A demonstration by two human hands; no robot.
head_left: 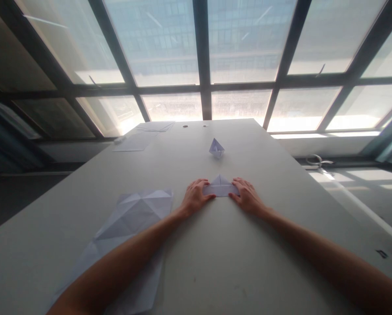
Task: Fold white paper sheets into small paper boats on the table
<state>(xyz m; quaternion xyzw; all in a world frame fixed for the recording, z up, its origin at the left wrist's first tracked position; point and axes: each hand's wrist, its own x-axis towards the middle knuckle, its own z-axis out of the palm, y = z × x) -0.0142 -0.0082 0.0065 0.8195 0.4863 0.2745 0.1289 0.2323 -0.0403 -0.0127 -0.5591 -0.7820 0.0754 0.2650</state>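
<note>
While both forearms stretch forward over the long, pale grey desk [281, 210], the left hand [195, 197] and the right hand [246, 196] lie flat, palms down, on either end of a small, white, folded paper piece shaped like a low hat with a triangular peak [220, 187]. The left hand's fingers [206, 192] press on the piece's left end, and the right hand's fingers [235, 189] press on its right end; neither hand is clenched or closed around the paper, each simply pins it to the desk with spread, nearly straight fingers. The folded piece sits between the two hands, touching both, its peak pointing away from the person.

Beyond the hands, well apart from them and slightly toward the right hand's side, a small white folded paper boat [216, 148] stands upright on the desk. Near the left forearm, below and to the outside of the left hand, a large white sheet of paper marked with diagonal creases [133, 214] lies open and flat; the forearm covers its lower part. Far ahead of the left hand, near the desk's far edge, a few flat white sheets [140, 141] lie stacked loosely. Behind the desk a wall of large dark-framed windows [202, 83] lets in bright daylight.
</note>
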